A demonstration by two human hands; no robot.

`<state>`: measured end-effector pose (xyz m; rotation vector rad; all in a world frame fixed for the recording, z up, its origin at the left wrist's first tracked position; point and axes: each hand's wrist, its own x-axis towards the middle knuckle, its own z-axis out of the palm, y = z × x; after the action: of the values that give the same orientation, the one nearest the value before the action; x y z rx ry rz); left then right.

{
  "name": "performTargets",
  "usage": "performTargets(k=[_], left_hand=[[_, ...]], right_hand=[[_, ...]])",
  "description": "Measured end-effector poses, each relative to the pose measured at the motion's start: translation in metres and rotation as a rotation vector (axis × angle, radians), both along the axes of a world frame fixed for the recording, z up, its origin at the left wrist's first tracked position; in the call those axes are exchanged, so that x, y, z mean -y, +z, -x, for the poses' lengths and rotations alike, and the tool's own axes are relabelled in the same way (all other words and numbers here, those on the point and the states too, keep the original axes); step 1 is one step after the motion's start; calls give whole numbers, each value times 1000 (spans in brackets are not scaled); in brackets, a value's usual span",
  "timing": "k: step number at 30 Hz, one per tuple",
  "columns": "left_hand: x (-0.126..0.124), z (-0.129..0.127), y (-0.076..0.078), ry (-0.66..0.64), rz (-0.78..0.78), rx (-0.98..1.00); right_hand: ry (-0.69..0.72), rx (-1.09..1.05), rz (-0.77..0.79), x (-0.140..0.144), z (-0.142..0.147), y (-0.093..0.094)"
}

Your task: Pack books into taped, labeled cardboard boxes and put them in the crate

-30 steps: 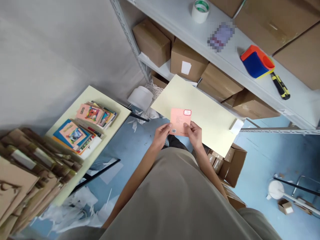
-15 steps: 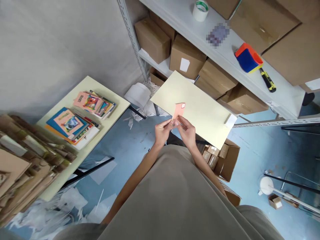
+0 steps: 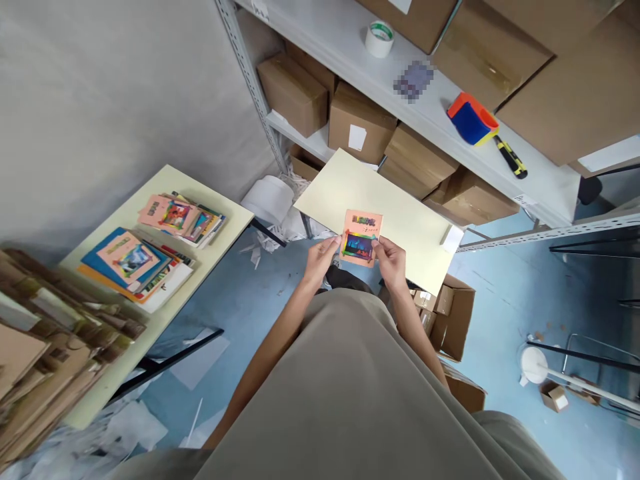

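Observation:
A small pink book [image 3: 360, 239] with a dark, rainbow-edged picture on its cover is held up between my two hands, in front of the near edge of a pale yellow table [image 3: 345, 180]. My left hand [image 3: 321, 261] pinches the book's left edge between thumb and fingers. On the opposite side, my right hand [image 3: 391, 261] grips the right edge, its thumb on the cover. The cover faces me. A small white block-like object [image 3: 451, 238] sits at the table's right end.
Stacked books [image 3: 131, 257] lie on another table [image 3: 215, 230] at left, beside flattened cardboard [image 3: 45, 373]. Behind stands a shelf [image 3: 345, 33] with cartons, a tape roll [image 3: 379, 39], a blue-orange tray [image 3: 471, 120] and a utility knife [image 3: 511, 157]. An open carton [image 3: 457, 327] stands at right.
The pink book has turned from a narrow, slanted view to face me with its picture showing. My hands have moved apart to its two side edges. The camera view has shifted slightly.

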<state>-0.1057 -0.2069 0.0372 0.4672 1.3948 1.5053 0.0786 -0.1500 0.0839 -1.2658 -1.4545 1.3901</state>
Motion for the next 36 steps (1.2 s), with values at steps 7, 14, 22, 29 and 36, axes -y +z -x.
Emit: performTargets(k=[7, 14, 22, 29, 36], left_hand=[[-3, 2, -9, -105, 25, 220], [-12, 8, -8, 59, 10, 171], [-23, -1, 17, 118, -68, -60], [-41, 11, 39, 24, -133, -217], [-88, 47, 17, -147, 22, 48]], right_hand=[[65, -31, 60, -6, -4, 2], [-121, 214, -116, -8, 8, -4], [23, 60, -11, -2, 53, -2], [-32, 69, -75, -44, 52, 8], [56, 40, 30, -95, 44, -12]])
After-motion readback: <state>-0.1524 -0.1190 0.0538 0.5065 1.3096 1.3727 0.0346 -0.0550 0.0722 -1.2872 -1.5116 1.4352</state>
